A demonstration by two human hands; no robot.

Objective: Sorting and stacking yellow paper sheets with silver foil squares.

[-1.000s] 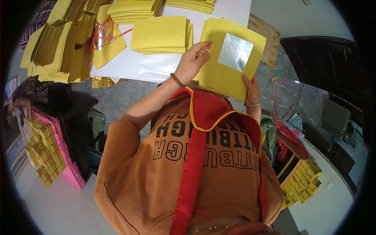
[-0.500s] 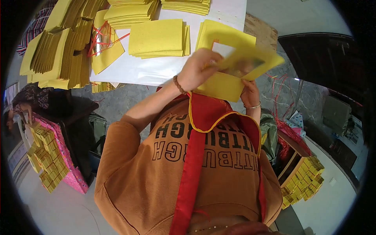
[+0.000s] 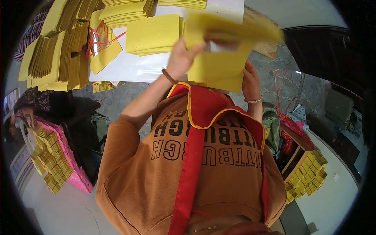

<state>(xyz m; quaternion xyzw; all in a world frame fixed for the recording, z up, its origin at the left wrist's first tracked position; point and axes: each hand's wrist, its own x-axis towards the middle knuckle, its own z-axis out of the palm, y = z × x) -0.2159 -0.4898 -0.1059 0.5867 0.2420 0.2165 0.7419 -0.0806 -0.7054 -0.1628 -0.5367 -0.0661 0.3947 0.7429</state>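
A folded yellow paper sheet (image 3: 223,70) is held over the near right edge of the white table. Its raised upper flap (image 3: 239,29) is smeared by motion, and a pale patch shows in the gap below the flap. My left hand (image 3: 182,58), with a brown bead bracelet at the wrist, pinches the sheet's left side between thumb and fingers. At the right edge, my right hand (image 3: 250,80) is closed on the paper, its fingers partly hidden. A stack of yellow folded sheets (image 3: 152,35) lies just beyond my left hand.
Upright yellow paper stacks (image 3: 43,58) crowd the left of the white table (image 3: 147,72). Red strings (image 3: 98,39) lie across one sheet there. Boxes of yellow bundles stand at the left (image 3: 56,160) and right (image 3: 309,172). A person (image 3: 33,102) is at far left.
My left hand has moved left and a little away from me. The yellow sheet's flap has swung up and to the far side, showing more of the lower panel. My right hand stays at the right edge.
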